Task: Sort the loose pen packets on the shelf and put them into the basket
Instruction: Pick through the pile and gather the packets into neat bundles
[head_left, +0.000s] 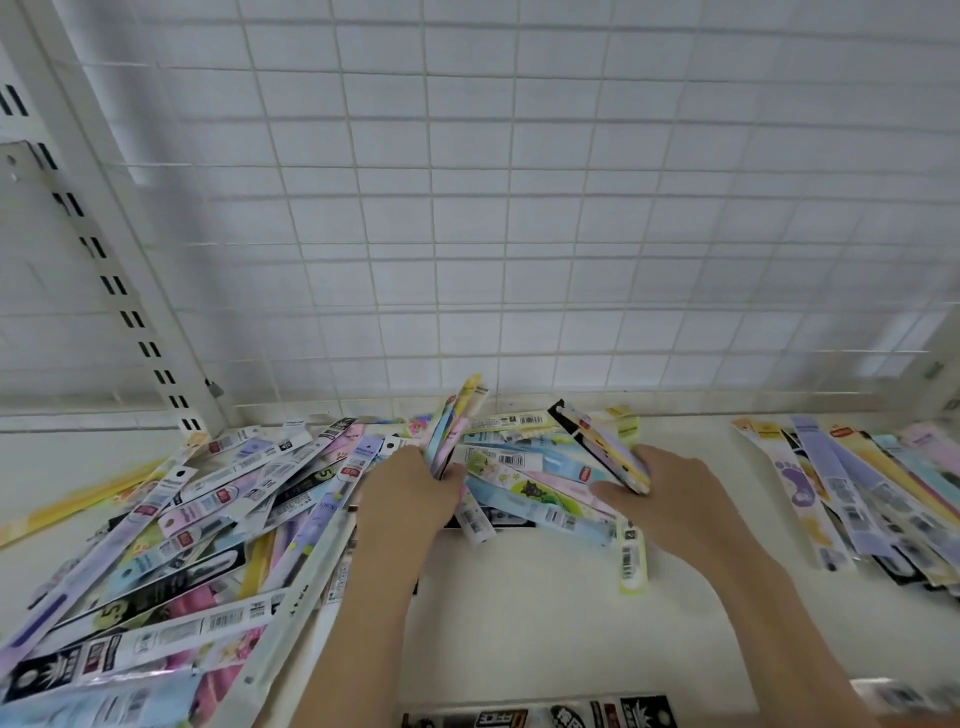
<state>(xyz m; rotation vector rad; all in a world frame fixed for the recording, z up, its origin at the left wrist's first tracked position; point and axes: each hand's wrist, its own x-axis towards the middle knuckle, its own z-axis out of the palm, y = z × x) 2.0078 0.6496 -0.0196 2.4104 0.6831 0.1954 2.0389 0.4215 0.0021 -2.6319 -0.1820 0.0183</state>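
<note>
My left hand (410, 483) grips a small upright bundle of pen packets (454, 426); my right hand (660, 493) clasps another tilted bundle (602, 447) above the shelf (519, 613) pile (156, 530).

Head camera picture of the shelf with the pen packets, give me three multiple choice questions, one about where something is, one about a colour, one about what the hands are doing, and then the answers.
1. Where does the big loose heap of long flat pen packets lie?
A. left of the hands
B. hanging on the grid
C. in a basket

2. What colour is the wire grid panel behind the shelf?
A. black
B. white
C. red

3. What is the left hand doing?
A. lying flat and empty
B. pointing at the wall
C. gripping a bunch of packets

Answers: 1 A, the heap spreads over the white shelf on the left. 2 B, its wires are white. 3 C, a fanned bunch stands up from its fingers; the right hand holds a stack too.
</note>
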